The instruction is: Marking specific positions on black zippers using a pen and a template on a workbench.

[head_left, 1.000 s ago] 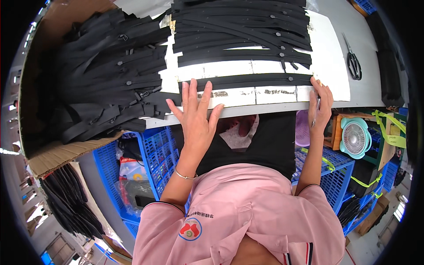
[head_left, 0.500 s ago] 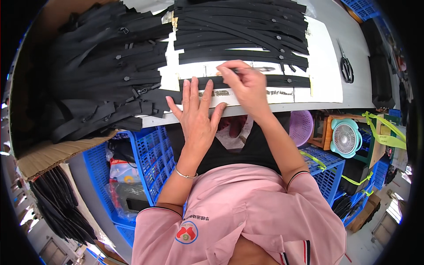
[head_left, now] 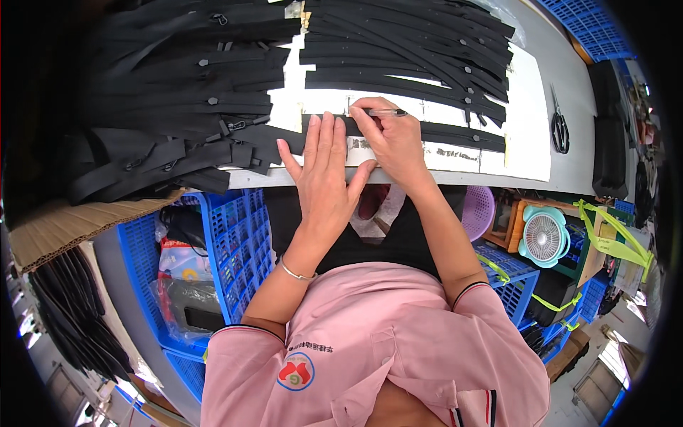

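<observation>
My left hand (head_left: 324, 178) lies flat, fingers spread, on a black zipper strip (head_left: 462, 135) and the white paper (head_left: 530, 121) at the table's near edge. Right beside it my right hand (head_left: 391, 139) grips a thin pen (head_left: 384, 112), its tip resting on the same strip. More black zipper strips (head_left: 405, 43) lie in rows on the paper beyond my hands. A large heap of black zippers (head_left: 163, 92) fills the table to the left.
Black scissors (head_left: 560, 128) lie on the grey table at the right. Below the table edge stand blue plastic crates (head_left: 235, 242), a purple basket (head_left: 480, 212) and a small teal fan (head_left: 544, 238). Corrugated cardboard (head_left: 64, 224) sticks out at the left.
My right hand left the table's right edge, swung left to the strip beside my left hand and now holds a pen there. My left hand stayed flat in place.
</observation>
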The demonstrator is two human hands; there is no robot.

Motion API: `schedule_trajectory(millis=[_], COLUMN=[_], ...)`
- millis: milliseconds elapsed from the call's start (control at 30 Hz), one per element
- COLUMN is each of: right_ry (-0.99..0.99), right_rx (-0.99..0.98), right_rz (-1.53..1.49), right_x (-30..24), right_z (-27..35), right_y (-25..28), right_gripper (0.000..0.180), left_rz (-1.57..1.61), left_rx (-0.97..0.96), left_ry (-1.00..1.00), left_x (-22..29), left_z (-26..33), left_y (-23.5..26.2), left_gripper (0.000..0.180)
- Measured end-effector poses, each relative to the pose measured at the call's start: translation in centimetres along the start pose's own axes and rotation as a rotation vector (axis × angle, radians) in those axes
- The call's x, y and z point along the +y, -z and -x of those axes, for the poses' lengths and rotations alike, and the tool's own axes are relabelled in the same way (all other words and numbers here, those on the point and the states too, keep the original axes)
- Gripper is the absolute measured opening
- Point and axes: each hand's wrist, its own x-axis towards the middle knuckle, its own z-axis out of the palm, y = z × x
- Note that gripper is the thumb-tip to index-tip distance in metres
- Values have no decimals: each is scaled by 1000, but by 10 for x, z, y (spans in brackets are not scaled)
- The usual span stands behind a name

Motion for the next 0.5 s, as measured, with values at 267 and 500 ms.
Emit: schedule_trajectory(millis=[267,500], right_ry=[-51,45], right_rx=[-77,-82], right_rz=[-190,-104], right_x=[2,6], right_z=[2,3], right_y=[9,6], right_gripper=[18,19], left_rz=[25,13], left_rx=[-9,-14], left_ry=[18,3], left_x=[0,0], left_z=[-1,-2], left_y=[1,-2], left_gripper=[77,75])
